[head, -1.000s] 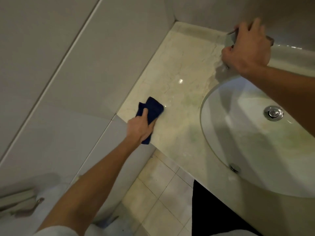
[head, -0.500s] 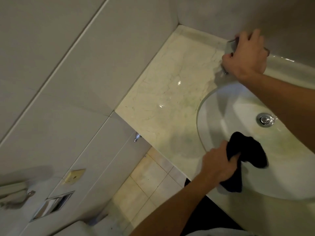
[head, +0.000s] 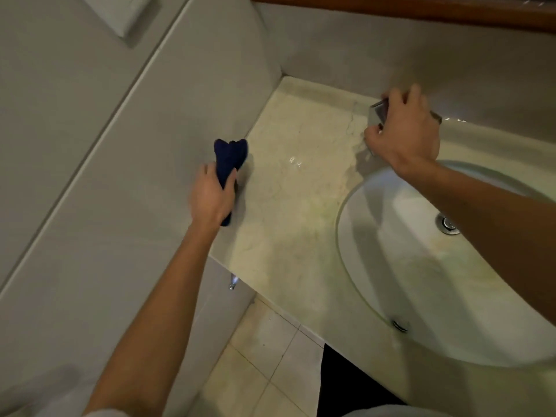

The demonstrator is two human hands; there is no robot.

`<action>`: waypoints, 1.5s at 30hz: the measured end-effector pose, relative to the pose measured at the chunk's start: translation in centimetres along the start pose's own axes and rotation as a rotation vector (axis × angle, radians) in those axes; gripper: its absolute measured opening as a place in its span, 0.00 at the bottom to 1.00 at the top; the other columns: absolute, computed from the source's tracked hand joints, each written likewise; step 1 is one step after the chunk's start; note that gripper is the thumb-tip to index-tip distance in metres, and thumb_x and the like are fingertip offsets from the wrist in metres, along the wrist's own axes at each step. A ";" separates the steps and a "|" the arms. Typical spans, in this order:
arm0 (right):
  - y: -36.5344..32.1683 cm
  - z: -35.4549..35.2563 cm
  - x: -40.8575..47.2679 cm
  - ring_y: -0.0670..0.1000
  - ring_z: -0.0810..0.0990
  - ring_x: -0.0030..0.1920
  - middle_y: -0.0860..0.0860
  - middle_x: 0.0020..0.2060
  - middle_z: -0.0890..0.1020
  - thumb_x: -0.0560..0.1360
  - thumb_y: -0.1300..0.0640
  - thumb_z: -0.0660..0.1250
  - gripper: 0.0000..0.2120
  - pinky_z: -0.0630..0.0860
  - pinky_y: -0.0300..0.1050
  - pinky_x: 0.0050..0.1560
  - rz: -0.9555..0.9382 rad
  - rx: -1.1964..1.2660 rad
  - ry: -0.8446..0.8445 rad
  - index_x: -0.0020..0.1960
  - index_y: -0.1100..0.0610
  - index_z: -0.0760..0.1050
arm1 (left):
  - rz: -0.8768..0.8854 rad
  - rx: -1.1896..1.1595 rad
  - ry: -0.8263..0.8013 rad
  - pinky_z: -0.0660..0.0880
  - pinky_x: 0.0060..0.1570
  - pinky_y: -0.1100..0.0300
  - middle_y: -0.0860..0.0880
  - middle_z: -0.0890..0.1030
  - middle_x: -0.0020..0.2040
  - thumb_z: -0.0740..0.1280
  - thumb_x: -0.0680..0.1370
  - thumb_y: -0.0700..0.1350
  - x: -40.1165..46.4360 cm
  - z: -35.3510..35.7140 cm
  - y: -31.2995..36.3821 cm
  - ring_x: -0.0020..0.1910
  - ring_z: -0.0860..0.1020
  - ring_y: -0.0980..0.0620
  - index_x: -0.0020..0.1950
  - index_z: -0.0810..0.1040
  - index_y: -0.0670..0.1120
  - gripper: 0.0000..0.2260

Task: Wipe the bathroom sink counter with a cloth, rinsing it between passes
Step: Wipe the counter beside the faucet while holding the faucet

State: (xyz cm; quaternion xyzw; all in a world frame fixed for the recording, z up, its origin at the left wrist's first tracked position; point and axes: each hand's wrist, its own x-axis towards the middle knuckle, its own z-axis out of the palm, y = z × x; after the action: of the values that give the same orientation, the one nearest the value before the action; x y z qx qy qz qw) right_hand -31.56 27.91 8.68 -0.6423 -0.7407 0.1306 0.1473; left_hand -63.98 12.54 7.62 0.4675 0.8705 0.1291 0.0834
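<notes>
My left hand [head: 212, 197] grips a dark blue cloth [head: 230, 156], bunched up, at the left edge of the cream marble counter [head: 294, 206] where it meets the side wall. My right hand [head: 403, 136] is wrapped around the chrome tap [head: 377, 113] at the back of the counter, which is mostly hidden under my fingers. The oval white sink basin [head: 421, 281] lies to the right, with a chrome drain [head: 448, 224] partly hidden by my right forearm.
Grey tiled walls close off the counter at the left and back. A wooden ledge [head: 421, 10] runs along the top. Beige floor tiles [head: 264, 365] show below the counter's front edge. A small chrome overflow [head: 399, 325] sits in the basin's near wall.
My left hand has carried the cloth from over the basin's near left rim back to the counter's left edge by the wall. My right hand has stayed on the tap.
</notes>
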 end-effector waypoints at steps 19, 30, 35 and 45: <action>-0.1 0.4 0.0 0.62 0.74 0.61 0.60 0.62 0.72 0.75 0.49 0.67 0.24 0.77 0.58 0.54 0.013 -0.007 0.014 0.67 0.57 0.69 | 0.278 -0.022 -0.290 0.77 0.38 0.48 0.43 0.79 0.56 0.65 0.81 0.50 -13.5 13.7 14.0 0.47 0.81 0.41 0.64 0.72 0.44 0.15; 0.0 0.2 0.2 0.62 0.73 0.61 0.60 0.61 0.71 0.75 0.51 0.66 0.24 0.76 0.55 0.49 0.018 0.002 -0.002 0.68 0.57 0.69 | -0.035 -0.786 -0.830 0.78 0.63 0.49 0.46 0.85 0.60 0.63 0.81 0.62 -12.7 8.7 14.3 0.59 0.82 0.47 0.66 0.80 0.48 0.23; -0.1 0.4 0.4 0.60 0.74 0.61 0.59 0.61 0.72 0.75 0.51 0.66 0.24 0.78 0.57 0.52 0.037 0.014 -0.009 0.69 0.56 0.69 | -0.021 -0.764 -0.459 0.78 0.55 0.63 0.51 0.83 0.55 0.62 0.85 0.52 -0.2 3.7 11.1 0.55 0.82 0.53 0.65 0.80 0.47 0.14; 0.5 1.5 0.5 0.57 0.76 0.56 0.57 0.57 0.75 0.73 0.51 0.68 0.23 0.75 0.50 0.45 0.035 0.033 0.080 0.66 0.55 0.72 | 0.483 0.085 -0.181 0.69 0.57 0.47 0.40 0.75 0.65 0.63 0.82 0.56 16.7 11.8 14.8 0.63 0.72 0.38 0.73 0.73 0.45 0.23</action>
State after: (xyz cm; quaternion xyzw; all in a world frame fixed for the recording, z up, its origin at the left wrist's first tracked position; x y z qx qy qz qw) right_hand -31.75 28.45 7.14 -0.6574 -0.7206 0.1199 0.1850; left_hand -58.24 36.06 0.50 0.6744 0.7274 0.0660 0.1082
